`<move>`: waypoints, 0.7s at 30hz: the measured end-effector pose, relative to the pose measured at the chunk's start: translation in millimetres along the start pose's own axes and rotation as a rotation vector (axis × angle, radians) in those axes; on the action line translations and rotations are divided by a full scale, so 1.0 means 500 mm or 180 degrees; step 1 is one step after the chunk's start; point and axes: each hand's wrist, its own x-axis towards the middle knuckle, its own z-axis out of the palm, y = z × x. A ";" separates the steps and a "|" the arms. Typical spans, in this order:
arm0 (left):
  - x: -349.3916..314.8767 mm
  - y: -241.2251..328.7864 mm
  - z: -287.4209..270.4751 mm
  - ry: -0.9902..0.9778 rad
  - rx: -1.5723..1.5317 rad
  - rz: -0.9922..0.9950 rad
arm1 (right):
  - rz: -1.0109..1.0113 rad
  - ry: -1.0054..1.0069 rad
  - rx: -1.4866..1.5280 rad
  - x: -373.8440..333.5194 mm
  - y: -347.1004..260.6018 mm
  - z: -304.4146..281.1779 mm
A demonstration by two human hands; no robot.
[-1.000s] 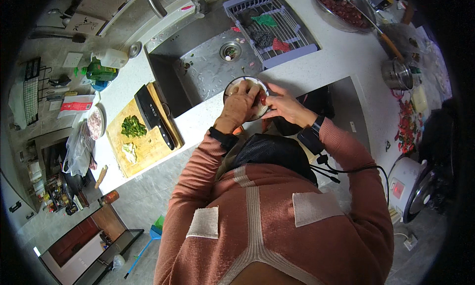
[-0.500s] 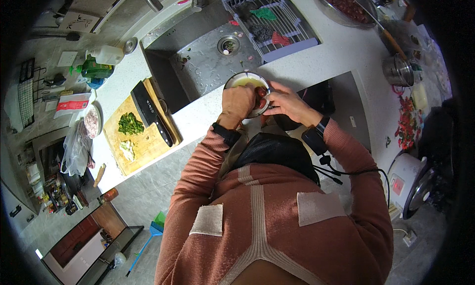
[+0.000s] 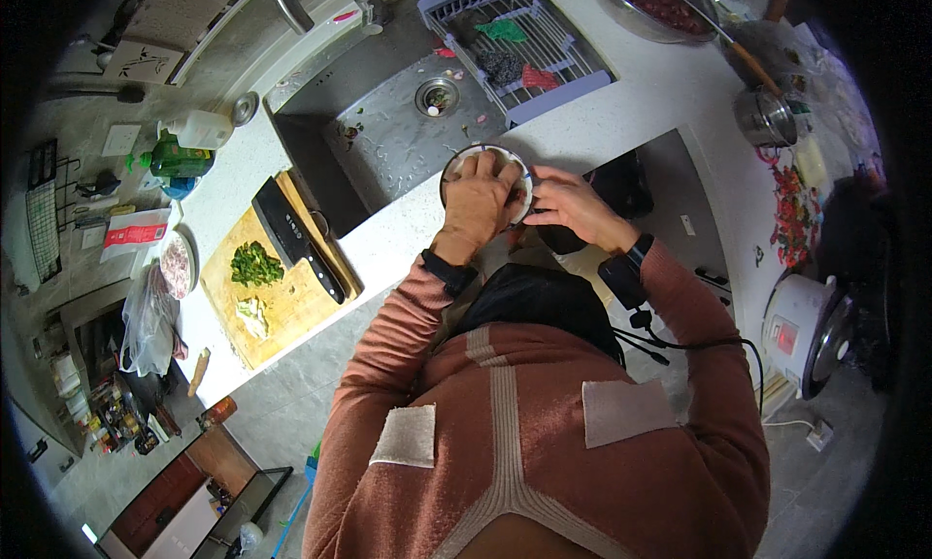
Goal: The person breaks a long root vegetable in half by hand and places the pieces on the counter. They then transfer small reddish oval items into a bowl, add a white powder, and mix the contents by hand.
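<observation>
A white bowl with a dark rim (image 3: 525,202) is held at the counter's front edge, below the sink. My right hand (image 3: 575,208) grips its right side, thumb and fingers at the rim. Into the bowl reaches my left hand (image 3: 478,202), its fingers bent down and partly spread over the contents. The fingertips are hidden inside, so what they grip cannot be made out. A bit of something reddish shows beside the left hand. Left of the bowl, a cutting board (image 3: 221,285) carries a black cleaver (image 3: 284,224), chopped greens (image 3: 256,264) and chopped white pieces (image 3: 252,317).
Beyond the bowl lies a steel sink (image 3: 383,166) with scraps around its drain and a purple-grey drying rack (image 3: 558,100) over its right side. A bowl of dark red pieces (image 3: 660,11), a metal pot (image 3: 765,118), red chopped peppers (image 3: 791,214) and a rice cooker (image 3: 801,336) stand right.
My left hand has shifted from a closed fist to fingers reaching further over the bowl, covering the red pieces seen before. The right hand keeps its grip. The view has shifted slightly.
</observation>
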 end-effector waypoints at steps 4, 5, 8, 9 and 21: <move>0.004 -0.018 0.035 -0.0492 0.0715 0.0073 | -0.0144 0.0238 -0.0201 -0.024 0.003 0.012; 0.007 -0.026 0.045 -0.0493 0.0664 0.0181 | -0.0099 0.0475 -0.0204 -0.031 0.004 0.015; 0.011 -0.039 0.074 -0.0458 0.0599 0.0231 | -0.0169 0.0895 -0.0150 -0.067 0.012 0.021; 0.012 -0.044 0.081 -0.0477 0.0564 0.0244 | -0.0212 0.0940 -0.0110 -0.084 0.015 0.020; 0.024 -0.034 0.037 -0.0211 0.0224 -0.0115 | -0.0289 0.1395 0.0034 -0.178 0.031 -0.055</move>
